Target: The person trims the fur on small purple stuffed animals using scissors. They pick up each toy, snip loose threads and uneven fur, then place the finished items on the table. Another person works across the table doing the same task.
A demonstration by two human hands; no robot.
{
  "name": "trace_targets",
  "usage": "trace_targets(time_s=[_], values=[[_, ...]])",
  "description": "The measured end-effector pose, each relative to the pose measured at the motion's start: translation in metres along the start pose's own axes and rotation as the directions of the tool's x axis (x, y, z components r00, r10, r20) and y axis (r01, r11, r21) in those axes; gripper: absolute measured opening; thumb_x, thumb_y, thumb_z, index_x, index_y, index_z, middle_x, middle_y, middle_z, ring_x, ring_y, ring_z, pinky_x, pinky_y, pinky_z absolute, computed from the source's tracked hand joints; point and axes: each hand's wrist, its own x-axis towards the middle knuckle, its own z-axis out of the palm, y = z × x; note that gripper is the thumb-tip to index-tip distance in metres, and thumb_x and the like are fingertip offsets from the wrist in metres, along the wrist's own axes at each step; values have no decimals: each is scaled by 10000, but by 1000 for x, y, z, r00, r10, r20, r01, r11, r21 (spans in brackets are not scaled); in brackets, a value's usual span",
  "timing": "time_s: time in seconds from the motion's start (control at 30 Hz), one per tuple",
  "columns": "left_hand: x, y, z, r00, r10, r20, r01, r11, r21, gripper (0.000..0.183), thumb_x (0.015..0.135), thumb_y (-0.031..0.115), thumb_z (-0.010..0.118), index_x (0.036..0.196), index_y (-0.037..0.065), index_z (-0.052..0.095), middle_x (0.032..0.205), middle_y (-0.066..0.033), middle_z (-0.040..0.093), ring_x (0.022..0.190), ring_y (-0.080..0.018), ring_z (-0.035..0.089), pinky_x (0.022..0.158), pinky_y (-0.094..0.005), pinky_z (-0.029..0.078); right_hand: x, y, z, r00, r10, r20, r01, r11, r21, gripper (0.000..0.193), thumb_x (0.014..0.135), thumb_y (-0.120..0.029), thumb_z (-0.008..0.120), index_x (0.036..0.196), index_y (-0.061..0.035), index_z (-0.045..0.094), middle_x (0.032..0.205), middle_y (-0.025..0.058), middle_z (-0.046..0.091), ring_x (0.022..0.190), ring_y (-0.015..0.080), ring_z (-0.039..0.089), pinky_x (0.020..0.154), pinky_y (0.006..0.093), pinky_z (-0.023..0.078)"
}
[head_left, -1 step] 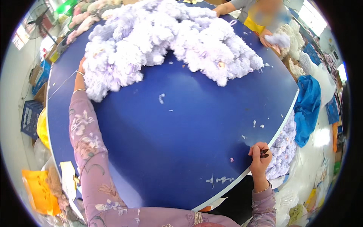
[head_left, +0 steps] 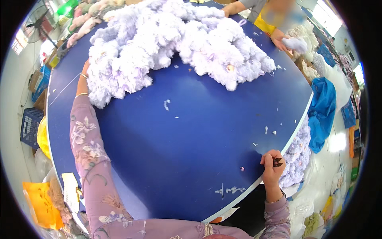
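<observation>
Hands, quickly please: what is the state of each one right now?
Left hand: reaching into the pile of pale purple plush toys; fingers hidden, so its grip cannot be told.
Right hand: closed on a small dark tool at the blue table edge.

Blue table (head_left: 191, 159): large, rounded, fills centre of view; pale edge strip along its 4 o'clock rim. Scattered white fluff scraps (head_left: 166, 104) lie on bare surface near centre, more near 5 o'clock.

Blue cloth (head_left: 324, 115) hangs just beside the table rim at 3 o'clock.

Another person in a yellow top (head_left: 266, 22) at 1 o'clock, one hand on a pale plush piece (head_left: 295, 43).

Blue plastic crate (head_left: 30, 126) on the floor at 9 o'clock; orange bag (head_left: 39, 203) at 8 o'clock. Standing fan (head_left: 35, 23) at 10 o'clock. Pink and green plush items (head_left: 81, 20) beyond the table's far rim at 11 o'clock.
</observation>
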Motion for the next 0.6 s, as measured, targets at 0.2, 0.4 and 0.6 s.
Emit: trace_targets(time_s=[0.2, 0.4, 0.6], values=[[-35, 31, 89, 971, 65, 229, -49, 996, -75, 419, 881, 206, 562, 1263, 39, 528, 1132, -106, 644, 1005, -210, 615, 855, -316, 478, 0, 10, -1, 1000, 15, -13, -14, 996, 87, 90, 915, 2, 529, 838, 15, 573, 688, 28, 567, 593, 47, 482, 521, 192, 357], [-105, 120, 199, 864, 216, 454, -134, 969, -206, 455, 845, 181, 604, 1263, 19, 523, 1131, -114, 641, 986, -215, 623, 827, -308, 494, 7, 8, 1, 997, -73, 8, 73, 997, 4, 49, 899, -25, 584, 862, 1, 603, 642, -6, 544, 568, 21, 453, 495, 202, 359], [-189, 178, 295, 821, 279, 498, -138, 943, -302, 503, 786, 51, 624, 1274, 10, 512, 1149, -152, 631, 995, -239, 630, 827, -320, 512, 5, 0, 0, 995, -96, 12, 95, 994, 54, 68, 894, -62, 608, 896, 4, 594, 679, 1, 576, 582, 28, 467, 507, 215, 383]])
